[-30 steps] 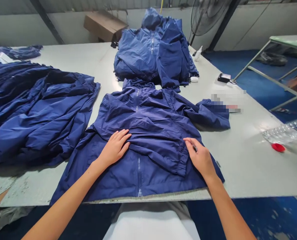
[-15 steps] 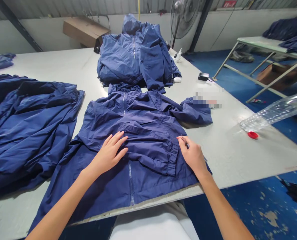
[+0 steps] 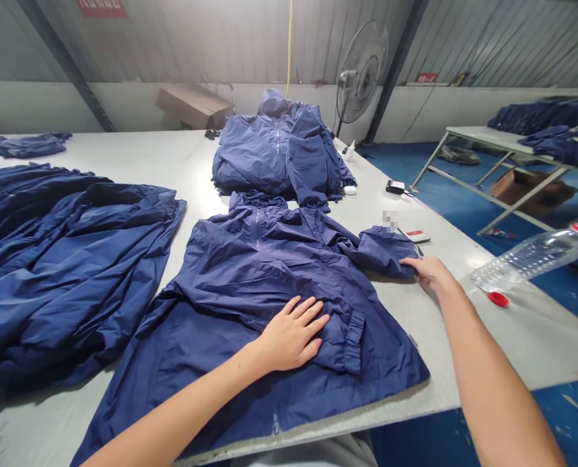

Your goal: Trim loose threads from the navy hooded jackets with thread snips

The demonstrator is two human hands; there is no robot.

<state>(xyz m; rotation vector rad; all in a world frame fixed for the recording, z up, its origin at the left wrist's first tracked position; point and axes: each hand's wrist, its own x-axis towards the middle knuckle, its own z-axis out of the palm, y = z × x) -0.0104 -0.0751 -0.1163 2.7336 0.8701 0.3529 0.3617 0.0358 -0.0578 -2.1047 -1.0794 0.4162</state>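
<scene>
A navy zip jacket (image 3: 211,324) lies spread on the pale table, its hood toward the back. My left hand (image 3: 291,334) rests palm down on its lower front, fingers spread, beside an elastic cuff (image 3: 353,340). At the end of the jacket's other sleeve (image 3: 383,250), on the right, is my right hand (image 3: 429,271). Its index finger reaches to the cuff while the other fingers curl around a small metal tool (image 3: 419,251), only partly visible.
Dark blue garments (image 3: 74,259) are heaped on the left. Behind the jacket stands a garment pile (image 3: 254,152). A clear bottle (image 3: 532,259), red cap (image 3: 498,299) and black box (image 3: 396,187) are on the right. A fan (image 3: 364,74) stands beyond the table (image 3: 488,337).
My right hand has moved from the jacket's lower right side out to the far sleeve's cuff. My left hand has slid right across the fabric. The view has tilted upward.
</scene>
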